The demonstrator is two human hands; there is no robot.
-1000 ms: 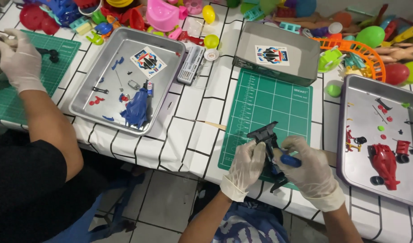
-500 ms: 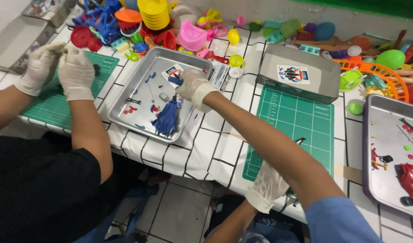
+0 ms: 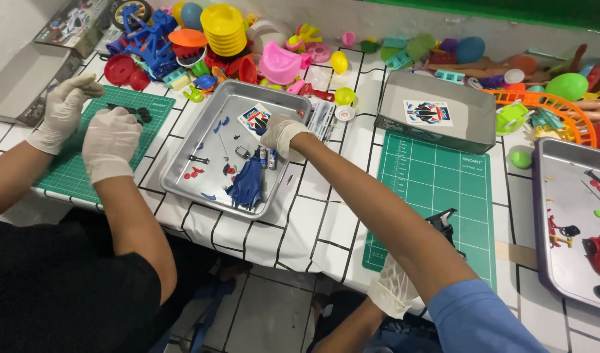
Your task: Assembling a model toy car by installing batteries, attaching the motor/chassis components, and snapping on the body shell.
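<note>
My right hand [image 3: 280,134], in a white glove, reaches far left across the table into a metal tray [image 3: 182,171]. Its fingers curl down over small loose parts [image 3: 264,157] beside a blue toy car body [image 3: 248,186]. I cannot see whether it grips any of them. My left hand [image 3: 391,294], also gloved, stays low at the table's front edge under my right arm. It holds a black toy car chassis [image 3: 444,225] over the green cutting mat [image 3: 437,189].
A co-worker's gloved hands [image 3: 104,140] work a black part on another green mat [image 3: 65,176] at the left. A closed metal box [image 3: 437,114] sits behind my mat. A second tray [image 3: 574,216] with red parts stands at the right. Colourful plastic toys [image 3: 225,29] crowd the back.
My right hand left the black chassis and reached left into the tray of blue parts. My view swung left. The co-worker's hands stay at their mat.
</note>
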